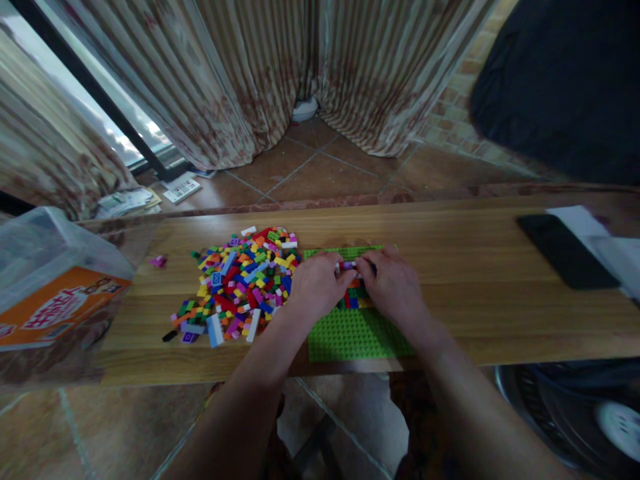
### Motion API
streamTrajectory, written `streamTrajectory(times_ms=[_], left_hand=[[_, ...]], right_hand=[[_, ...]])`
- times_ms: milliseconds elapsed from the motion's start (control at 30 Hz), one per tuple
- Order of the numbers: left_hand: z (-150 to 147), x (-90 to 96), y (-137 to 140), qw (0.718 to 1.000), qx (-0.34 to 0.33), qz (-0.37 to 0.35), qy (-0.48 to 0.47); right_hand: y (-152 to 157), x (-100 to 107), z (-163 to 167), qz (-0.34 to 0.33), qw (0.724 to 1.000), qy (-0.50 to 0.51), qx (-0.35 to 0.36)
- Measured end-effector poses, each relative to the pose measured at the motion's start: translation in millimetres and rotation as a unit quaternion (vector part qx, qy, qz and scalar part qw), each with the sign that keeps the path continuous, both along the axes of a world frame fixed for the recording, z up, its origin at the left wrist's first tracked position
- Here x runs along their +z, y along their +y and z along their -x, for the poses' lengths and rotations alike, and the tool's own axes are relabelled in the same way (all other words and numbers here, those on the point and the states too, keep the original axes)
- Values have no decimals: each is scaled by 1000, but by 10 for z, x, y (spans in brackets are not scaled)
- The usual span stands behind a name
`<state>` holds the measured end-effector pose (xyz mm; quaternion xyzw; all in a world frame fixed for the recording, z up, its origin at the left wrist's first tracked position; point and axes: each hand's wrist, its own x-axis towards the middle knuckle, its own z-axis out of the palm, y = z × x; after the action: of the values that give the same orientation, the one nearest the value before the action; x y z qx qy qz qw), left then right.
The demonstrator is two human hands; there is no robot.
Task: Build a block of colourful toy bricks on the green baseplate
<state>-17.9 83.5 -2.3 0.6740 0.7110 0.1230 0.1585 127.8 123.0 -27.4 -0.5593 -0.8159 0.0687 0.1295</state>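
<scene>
A green studded baseplate point(360, 337) lies on the wooden bench. Bricks in red, blue, orange and other colours point(356, 298) are fixed near its middle, partly hidden by my hands. Over the far part of the plate, my left hand point(320, 281) is closed, its thumb and fingers at the left end of a short row of purple, white and red toy bricks point(347, 265). My right hand point(394, 285) pinches the same row from the right. Whether the row is pressed onto the plate is hidden. To the left spreads a large heap of loose toy bricks point(245, 280).
At the far left stands a clear plastic box point(55, 247) with an orange label. A dark phone-like slab point(567, 250) and white papers point(583, 220) lie on the right. Curtains point(250, 67) hang beyond the bench point(465, 280). A pink piece point(158, 261) lies apart.
</scene>
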Motion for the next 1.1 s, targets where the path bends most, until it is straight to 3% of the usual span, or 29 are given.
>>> streamTrajectory(times_ms=[1100], left_hand=[[5, -26, 4, 1000, -2, -6, -6]], right_hand=[[-20, 16, 10, -6, 1000, 3, -4]])
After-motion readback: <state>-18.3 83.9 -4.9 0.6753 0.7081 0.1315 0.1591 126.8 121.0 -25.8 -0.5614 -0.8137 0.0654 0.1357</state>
